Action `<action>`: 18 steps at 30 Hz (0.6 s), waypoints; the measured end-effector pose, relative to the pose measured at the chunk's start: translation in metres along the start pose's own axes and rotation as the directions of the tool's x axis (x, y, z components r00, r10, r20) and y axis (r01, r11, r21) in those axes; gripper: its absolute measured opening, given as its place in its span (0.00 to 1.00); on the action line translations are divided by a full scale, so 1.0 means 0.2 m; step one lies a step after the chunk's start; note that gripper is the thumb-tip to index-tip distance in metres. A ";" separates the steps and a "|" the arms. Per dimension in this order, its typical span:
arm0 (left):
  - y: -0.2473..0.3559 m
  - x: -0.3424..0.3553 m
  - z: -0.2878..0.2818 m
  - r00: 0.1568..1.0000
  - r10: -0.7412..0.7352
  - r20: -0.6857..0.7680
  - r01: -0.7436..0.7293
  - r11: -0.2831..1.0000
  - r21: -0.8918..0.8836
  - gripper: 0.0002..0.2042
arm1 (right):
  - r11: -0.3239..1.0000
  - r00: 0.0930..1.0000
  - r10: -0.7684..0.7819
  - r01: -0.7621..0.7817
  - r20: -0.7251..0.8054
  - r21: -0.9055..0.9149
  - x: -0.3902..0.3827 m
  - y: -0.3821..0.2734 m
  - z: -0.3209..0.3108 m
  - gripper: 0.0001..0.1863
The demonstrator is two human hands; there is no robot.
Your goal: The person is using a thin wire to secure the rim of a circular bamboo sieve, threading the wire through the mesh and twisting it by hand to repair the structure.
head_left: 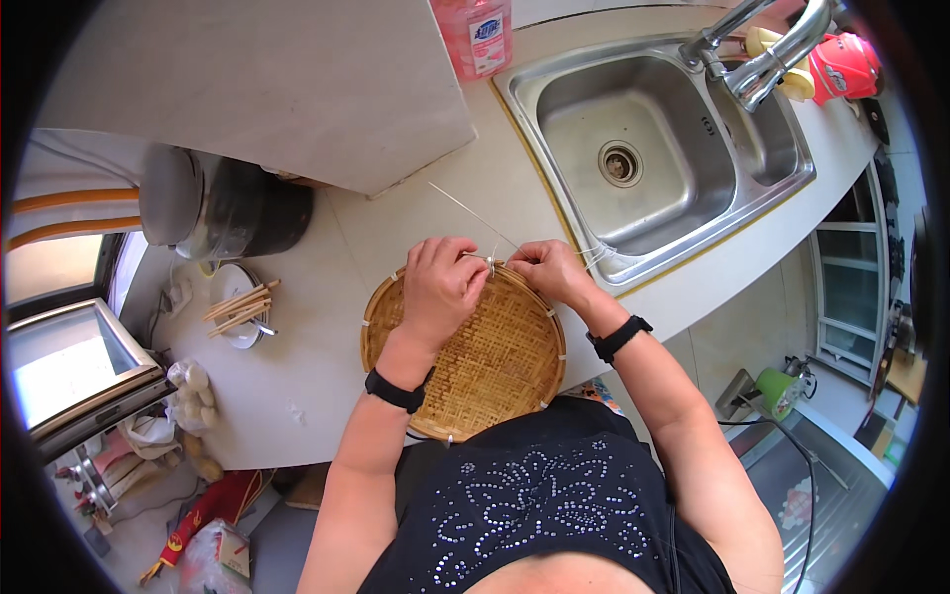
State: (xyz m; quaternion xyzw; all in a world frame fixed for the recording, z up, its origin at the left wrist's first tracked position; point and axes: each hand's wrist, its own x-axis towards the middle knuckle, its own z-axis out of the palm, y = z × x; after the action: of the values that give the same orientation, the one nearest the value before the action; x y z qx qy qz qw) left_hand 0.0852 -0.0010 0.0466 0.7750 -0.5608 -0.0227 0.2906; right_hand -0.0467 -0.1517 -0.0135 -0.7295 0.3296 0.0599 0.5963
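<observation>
A round woven bamboo tray (485,366) rests on the light counter against my body, with white ties round its rim. My left hand (440,287) is curled at the far rim, fingers pinched on a thin white tie (490,262) knotted there. My right hand (549,272) pinches the tie beside it on the rim, thumb and index finger together. One long thin strand sticks up toward the back left, and loose ends trail right toward the sink's edge. The exact grip of my fingertips is partly hidden.
A steel double sink (633,109) with a faucet lies at back right, beside a pink bottle (473,30). A white cabinet block (297,99) stands at back left. A dark pot (257,218) and a dish with wooden sticks (242,307) sit left, near an open window (69,366).
</observation>
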 end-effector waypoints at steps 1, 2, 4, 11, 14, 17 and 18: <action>0.00 0.00 0.02 1.000 -0.014 -0.014 0.014 1.000 -0.025 0.06 | 1.000 1.000 -0.003 0.003 0.001 0.002 0.00 0.01 0.00 0.10; 0.01 0.01 0.03 0.999 -0.028 -0.028 0.027 0.998 -0.050 0.06 | 1.000 1.000 0.010 -0.010 0.010 0.007 0.00 0.01 -0.01 0.10; 0.03 0.03 0.05 0.999 -0.038 -0.030 0.035 0.994 -0.100 0.06 | 0.999 0.999 0.035 -0.036 0.031 0.022 0.00 -0.01 -0.01 0.11; 0.06 0.02 0.04 0.990 -0.140 0.001 0.138 0.976 -0.170 0.10 | 0.975 0.994 0.075 -0.056 -0.081 0.214 -0.03 0.00 0.02 0.12; 0.01 -0.03 0.03 0.988 -0.145 0.058 0.150 0.985 -0.084 0.13 | 0.894 0.989 0.120 -0.071 -0.083 0.443 -0.02 0.04 0.06 0.13; 0.01 -0.01 0.01 0.971 -0.178 0.157 0.198 0.973 -0.119 0.13 | 0.893 0.988 0.114 -0.057 -0.103 0.446 -0.03 0.02 0.05 0.14; 0.01 0.00 -0.01 0.962 -0.197 0.191 0.225 0.964 -0.140 0.13 | 0.908 0.988 0.095 -0.036 -0.122 0.417 -0.02 0.02 0.05 0.14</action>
State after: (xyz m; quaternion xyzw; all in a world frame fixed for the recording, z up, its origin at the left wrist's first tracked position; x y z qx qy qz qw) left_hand 0.0847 -0.0016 0.0485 0.7995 -0.4946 -0.1668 0.2974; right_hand -0.0497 -0.1413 -0.0173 -0.5779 0.4000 -0.0424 0.7101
